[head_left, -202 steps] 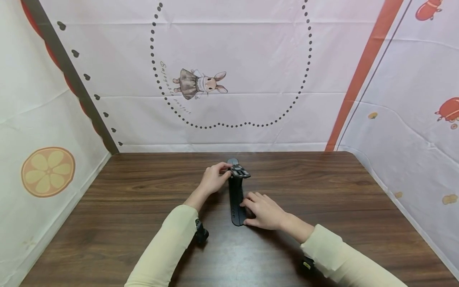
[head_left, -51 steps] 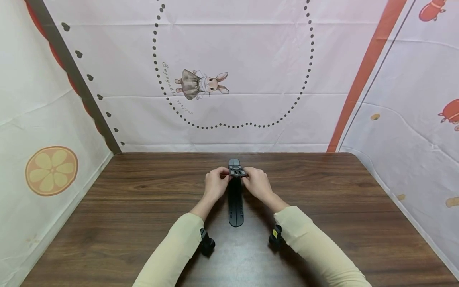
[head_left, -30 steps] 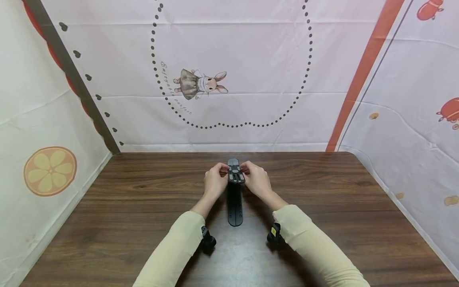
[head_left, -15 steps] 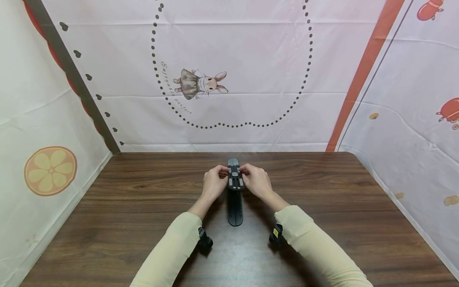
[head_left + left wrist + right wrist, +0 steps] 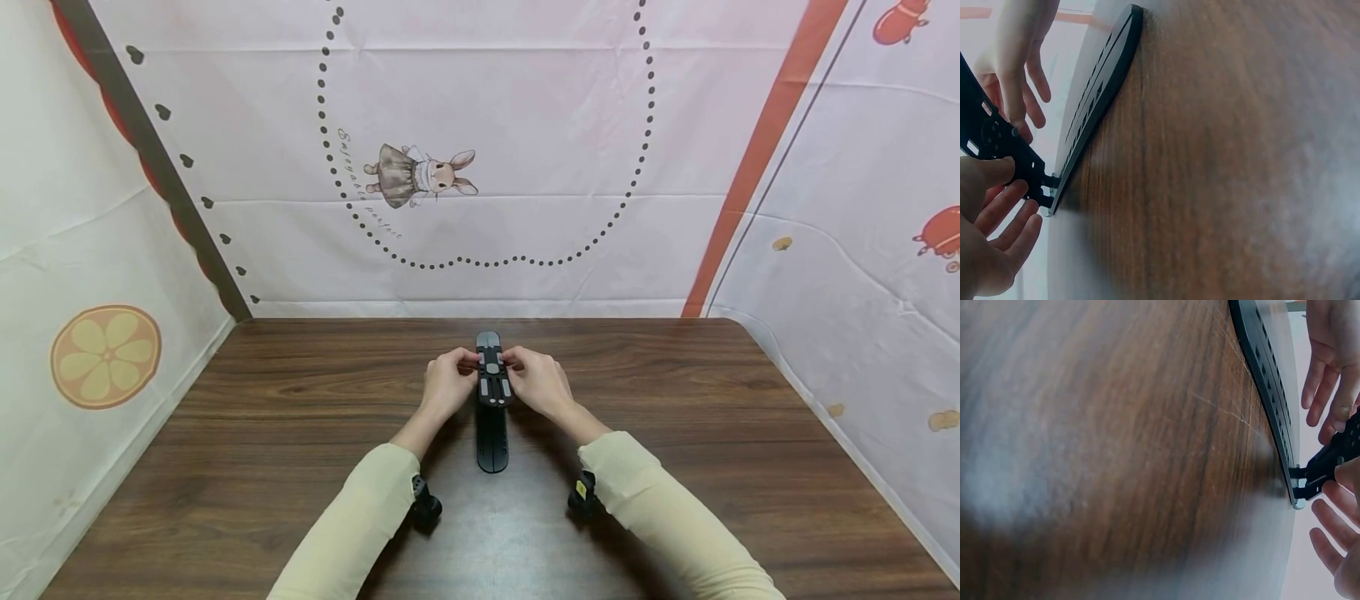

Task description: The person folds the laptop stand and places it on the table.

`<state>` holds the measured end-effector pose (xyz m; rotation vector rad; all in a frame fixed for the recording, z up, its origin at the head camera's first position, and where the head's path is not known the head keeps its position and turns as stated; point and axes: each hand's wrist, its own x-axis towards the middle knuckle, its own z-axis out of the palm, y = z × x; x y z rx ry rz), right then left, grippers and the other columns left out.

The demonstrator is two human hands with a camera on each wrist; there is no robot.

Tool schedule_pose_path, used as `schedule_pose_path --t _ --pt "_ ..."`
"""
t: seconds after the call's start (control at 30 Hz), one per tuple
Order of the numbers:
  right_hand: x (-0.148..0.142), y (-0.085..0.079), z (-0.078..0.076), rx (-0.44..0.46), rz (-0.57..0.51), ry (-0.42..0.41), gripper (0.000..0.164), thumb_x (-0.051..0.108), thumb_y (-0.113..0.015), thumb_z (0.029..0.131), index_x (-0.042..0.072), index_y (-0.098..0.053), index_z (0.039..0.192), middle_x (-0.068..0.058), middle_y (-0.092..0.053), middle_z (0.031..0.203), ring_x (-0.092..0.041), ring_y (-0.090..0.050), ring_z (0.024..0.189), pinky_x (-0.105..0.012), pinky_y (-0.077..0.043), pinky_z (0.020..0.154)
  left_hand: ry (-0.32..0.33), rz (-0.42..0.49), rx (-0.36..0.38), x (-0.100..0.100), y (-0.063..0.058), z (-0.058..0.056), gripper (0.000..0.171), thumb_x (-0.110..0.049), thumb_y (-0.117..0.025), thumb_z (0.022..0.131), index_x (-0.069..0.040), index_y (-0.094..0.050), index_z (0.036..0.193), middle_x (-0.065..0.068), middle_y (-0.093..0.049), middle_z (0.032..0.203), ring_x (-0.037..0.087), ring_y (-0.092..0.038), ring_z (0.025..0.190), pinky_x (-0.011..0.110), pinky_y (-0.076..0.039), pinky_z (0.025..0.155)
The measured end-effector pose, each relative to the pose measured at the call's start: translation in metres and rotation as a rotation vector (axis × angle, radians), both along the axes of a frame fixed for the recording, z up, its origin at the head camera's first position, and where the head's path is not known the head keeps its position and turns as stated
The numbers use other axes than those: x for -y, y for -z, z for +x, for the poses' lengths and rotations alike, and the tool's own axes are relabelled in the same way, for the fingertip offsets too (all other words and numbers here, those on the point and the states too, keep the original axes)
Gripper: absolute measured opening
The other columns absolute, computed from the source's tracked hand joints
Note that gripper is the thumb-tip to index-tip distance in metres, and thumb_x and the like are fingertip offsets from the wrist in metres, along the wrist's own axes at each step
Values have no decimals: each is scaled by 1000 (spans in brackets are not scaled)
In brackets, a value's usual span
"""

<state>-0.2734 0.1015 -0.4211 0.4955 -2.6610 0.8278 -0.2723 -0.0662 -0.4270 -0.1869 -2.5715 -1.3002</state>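
Observation:
A black folding stand lies lengthwise near the far middle of the table. It has a long flat base (image 5: 492, 446) with rounded ends and a hinged plate (image 5: 494, 385) with pale pads. My left hand (image 5: 446, 385) pinches the plate's left edge, thumb and fingertips on either face. Opposite it, my right hand (image 5: 542, 385) pinches the right edge. In the left wrist view the plate (image 5: 1019, 156) slants up from a hinge at the base's far end, above the base (image 5: 1100, 94). The right wrist view shows the same hinge beside the plate (image 5: 1329, 462).
The brown wooden table (image 5: 300, 400) reaches back to a white patterned cloth (image 5: 525, 125), which also hangs along both sides. A small black camera (image 5: 426, 504) sits on the left wrist, another (image 5: 582, 496) on the right.
My right hand has left the base's near end and taken the plate's right edge. The plate, turned askew earlier, now lines up with the base and has tipped toward me over it.

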Motion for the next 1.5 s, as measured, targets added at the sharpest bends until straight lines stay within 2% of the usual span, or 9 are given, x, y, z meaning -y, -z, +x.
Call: schedule_pose_path --t 0.27,0.43,0.67,0.97,1.1,1.5 --pt "5 -3 3 21 -12 41 15 14 -64 84 15 -67 99 0 -71 93 -15 -67 84 -35 -52 72 -9 -16 -15 1 2 -1 16 -8 -72 77 -11 -70 92 3 -72 86 16 -67 80 33 -51 77" --pt "6 -3 4 32 -2 35 17 14 -64 85 15 -66 102 1 -72 93 -17 -67 83 -36 -51 68 -8 -24 -8 1 2 0 17 -10 -73 77 -11 -70 93 3 -71 87 16 -67 80 34 -51 78" --pt "3 2 4 -23 -11 -38 18 9 -65 82 12 -66 100 -1 -72 93 -16 -68 83 -35 -53 67 14 -41 13 3 4 0 18 -8 -71 77 -10 -69 95 3 -71 89 16 -67 82 35 -51 79" --pt "-3 3 7 60 -6 -117 25 6 -63 84 10 -63 108 -5 -70 99 -18 -67 90 -36 -53 73 37 -66 26 5 4 2 18 -7 -72 77 -10 -69 94 4 -71 90 17 -66 83 35 -52 77" --pt "-5 5 8 52 2 -146 25 6 -64 84 9 -63 108 -4 -70 100 -18 -67 89 -36 -53 71 49 -92 19 6 6 3 18 -7 -73 76 -11 -68 93 3 -71 91 17 -67 82 34 -52 76" --pt "-8 5 8 61 28 -178 25 6 -64 83 11 -63 108 -5 -70 100 -17 -66 90 -36 -52 72 77 -107 64 8 6 3 20 -3 -71 76 -10 -68 94 3 -71 91 17 -66 82 35 -51 78"
